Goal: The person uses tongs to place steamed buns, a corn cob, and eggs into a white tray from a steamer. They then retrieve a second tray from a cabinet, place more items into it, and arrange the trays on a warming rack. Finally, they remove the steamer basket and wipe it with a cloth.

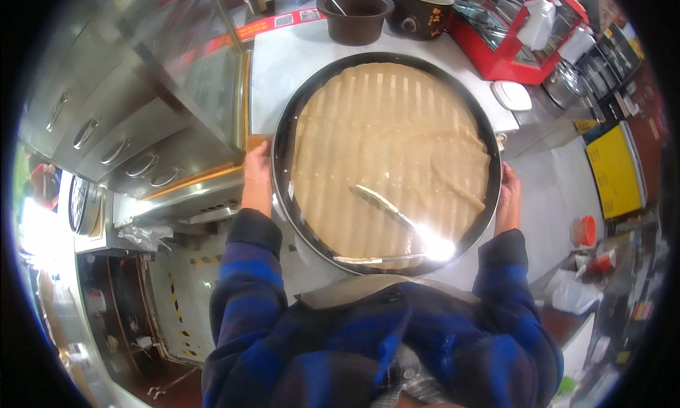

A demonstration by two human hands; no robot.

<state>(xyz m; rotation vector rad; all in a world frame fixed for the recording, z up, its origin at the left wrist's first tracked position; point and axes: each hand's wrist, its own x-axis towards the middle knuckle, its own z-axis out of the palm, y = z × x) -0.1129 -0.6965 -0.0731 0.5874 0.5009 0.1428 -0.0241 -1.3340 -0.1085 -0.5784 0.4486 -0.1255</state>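
Note:
Before my body is a large round black pan (286, 137), lined with a wrinkled brown sheet (372, 142) that has folds on its right side. Metal tongs (406, 220) with pale arm ends lie spread on the sheet, near the pan's close edge. Strong glare hides their joined end. My left hand (257, 166) grips the pan's left side, beside a small brown block-like piece (257, 141). On the opposite side, my right hand (509, 195) holds the rim with its fingers curled, partly hidden by the pan.
A white counter (271, 89) carries a brown pot (355, 30) with a metal utensil, a dark cooker (425, 17) and a red-framed glass case (491, 62). A white lidded box (511, 95) sits at right. Steel drawers (116, 150) stand left. A person (43, 182) is far left.

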